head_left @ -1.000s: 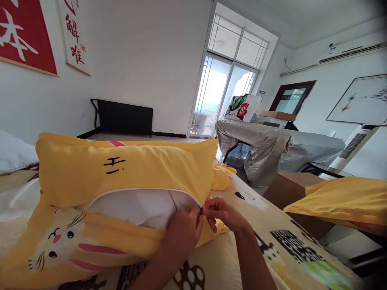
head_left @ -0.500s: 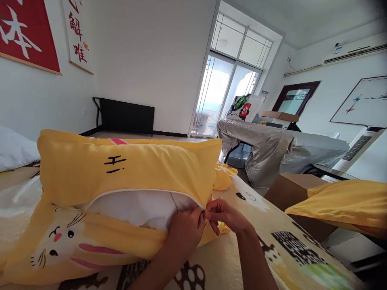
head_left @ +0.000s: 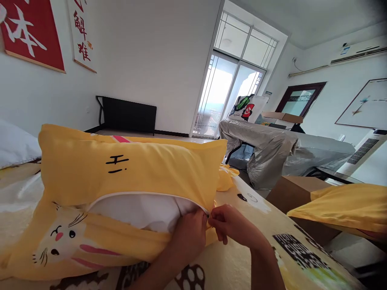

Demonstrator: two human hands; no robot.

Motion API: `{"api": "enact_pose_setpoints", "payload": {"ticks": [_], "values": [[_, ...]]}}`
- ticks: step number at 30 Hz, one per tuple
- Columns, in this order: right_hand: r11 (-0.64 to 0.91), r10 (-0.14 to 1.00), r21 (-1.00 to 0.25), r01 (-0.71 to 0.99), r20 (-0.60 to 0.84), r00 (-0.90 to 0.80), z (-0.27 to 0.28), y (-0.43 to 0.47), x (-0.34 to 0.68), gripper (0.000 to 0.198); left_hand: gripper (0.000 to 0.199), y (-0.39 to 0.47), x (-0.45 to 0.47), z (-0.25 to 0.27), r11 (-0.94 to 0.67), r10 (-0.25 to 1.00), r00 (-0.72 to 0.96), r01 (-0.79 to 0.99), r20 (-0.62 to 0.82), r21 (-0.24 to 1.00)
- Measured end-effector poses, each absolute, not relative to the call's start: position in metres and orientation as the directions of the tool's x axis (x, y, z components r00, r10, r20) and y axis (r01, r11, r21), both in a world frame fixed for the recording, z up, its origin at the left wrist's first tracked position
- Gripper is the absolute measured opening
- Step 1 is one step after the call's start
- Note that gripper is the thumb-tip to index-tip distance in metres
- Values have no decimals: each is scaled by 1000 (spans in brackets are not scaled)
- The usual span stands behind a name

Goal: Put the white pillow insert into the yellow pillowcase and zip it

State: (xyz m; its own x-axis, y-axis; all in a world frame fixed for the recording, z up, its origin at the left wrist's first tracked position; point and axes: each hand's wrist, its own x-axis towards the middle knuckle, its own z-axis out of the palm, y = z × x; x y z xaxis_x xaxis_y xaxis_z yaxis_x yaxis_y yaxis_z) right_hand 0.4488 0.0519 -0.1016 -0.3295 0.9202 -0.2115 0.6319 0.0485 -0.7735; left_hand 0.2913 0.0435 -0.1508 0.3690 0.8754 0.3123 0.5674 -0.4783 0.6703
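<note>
A yellow pillowcase [head_left: 169,165] printed with "Hi" and a white rabbit lies in front of me. Its long zipper gapes along the middle, and the white pillow [head_left: 136,209] shows inside. Near the right end of the opening, my left hand [head_left: 192,229] is closed on the pillowcase edge, its fingertips at the zipper. Just to the right, my right hand [head_left: 231,225] pinches the zipper end, where a small dark pull [head_left: 208,216] shows by the fingertips. The hands nearly touch, and the fingers partly cover that corner.
Under the pillowcase spreads a patterned cream blanket [head_left: 260,241]. To the right stands a cardboard box [head_left: 298,187] with yellow cloth [head_left: 347,205] over it. Farther back is a table under a silver cover [head_left: 269,149]. White bedding [head_left: 15,145] lies at far left.
The view has shifted slightly, so things sit a little farther right. Both hands keep their hold at the zipper's right end, and the opening looks much the same.
</note>
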Motion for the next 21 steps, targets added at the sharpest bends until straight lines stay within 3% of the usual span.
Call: {"api": "enact_pose_setpoints", "payload": {"ticks": [6, 12, 14, 18, 21], "values": [[53, 960, -711, 701, -158, -233, -98, 43, 445, 20, 31, 41, 292, -152, -534, 833, 415, 437, 365, 724], [83, 960, -690, 719, -139, -244, -97, 44, 442, 19, 29, 43, 290, -156, -556, 829, 398, 517, 393, 651], [89, 954, -709, 700, -140, -263, -97, 44, 442, 19, 25, 43, 289, -159, -594, 803, 388, 577, 451, 561], [107, 952, -714, 692, -127, -278, -96, 43, 442, 23, 20, 42, 288, -162, -633, 682, 410, 745, 606, 208], [116, 950, -707, 697, -127, -286, -97, 44, 442, 24, 20, 38, 287, -157, -624, 610, 458, 780, 647, 37]]}}
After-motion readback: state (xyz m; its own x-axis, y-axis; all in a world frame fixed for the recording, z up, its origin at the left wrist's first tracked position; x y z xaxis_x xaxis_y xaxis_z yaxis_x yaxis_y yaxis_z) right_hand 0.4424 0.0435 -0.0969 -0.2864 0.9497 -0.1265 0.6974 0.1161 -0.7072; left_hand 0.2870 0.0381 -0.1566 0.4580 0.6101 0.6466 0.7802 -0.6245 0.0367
